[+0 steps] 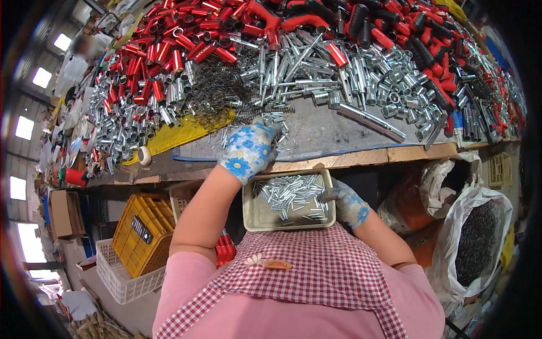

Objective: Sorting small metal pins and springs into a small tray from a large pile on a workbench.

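A shallow cream tray (247, 217) holding many thin silver pins (291, 195) is up against the table's front edge, just above my lap. My right hand (349, 203), in a blue-flowered glove, grips its right wall, with the fingertips over the inside. My left hand (250, 149), gloved the same way, reaches over the tabletop's edge beside a scatter of loose small pins (278, 120). Its fingers are mostly hidden behind the back of the glove, so whether it holds any pins does not show. Just beyond it lies a tangled heap of dark springs (217, 87).
Red sleeves (164, 53), silver sockets (395, 85), long metal rods (370, 121) and red-black handles (423, 53) pile across the table. A yellow crate (141, 231) sits in a white basket (121, 277) at left. A white sack (446, 265) of dark parts stands at right.
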A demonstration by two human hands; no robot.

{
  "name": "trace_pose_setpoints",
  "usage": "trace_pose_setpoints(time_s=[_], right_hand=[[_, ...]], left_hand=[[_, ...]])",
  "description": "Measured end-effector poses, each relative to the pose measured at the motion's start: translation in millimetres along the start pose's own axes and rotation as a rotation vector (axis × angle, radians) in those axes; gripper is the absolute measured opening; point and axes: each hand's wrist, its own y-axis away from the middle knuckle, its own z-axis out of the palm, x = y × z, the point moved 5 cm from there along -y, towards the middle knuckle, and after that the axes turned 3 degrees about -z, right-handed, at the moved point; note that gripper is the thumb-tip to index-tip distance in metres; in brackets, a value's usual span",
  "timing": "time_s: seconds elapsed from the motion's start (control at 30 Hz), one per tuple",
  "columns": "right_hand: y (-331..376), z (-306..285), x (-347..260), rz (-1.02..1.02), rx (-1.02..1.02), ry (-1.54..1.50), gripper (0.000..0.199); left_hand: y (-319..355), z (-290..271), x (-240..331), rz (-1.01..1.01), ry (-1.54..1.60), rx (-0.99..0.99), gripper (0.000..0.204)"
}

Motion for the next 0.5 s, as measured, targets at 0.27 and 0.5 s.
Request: trace_pose_setpoints(time_s=[0.27, 0.5], right_hand=[[-4, -7, 3, -0.001, -0.015, 0.021, 0.074], [-4, -1, 4, -0.027, -0.030, 0.046, 0.075]], left_hand=[[-14, 9, 6, -0.031, -0.169, -0.016, 0.044], [-21, 16, -4, 0.062, -0.145, 0.067, 0.036]])
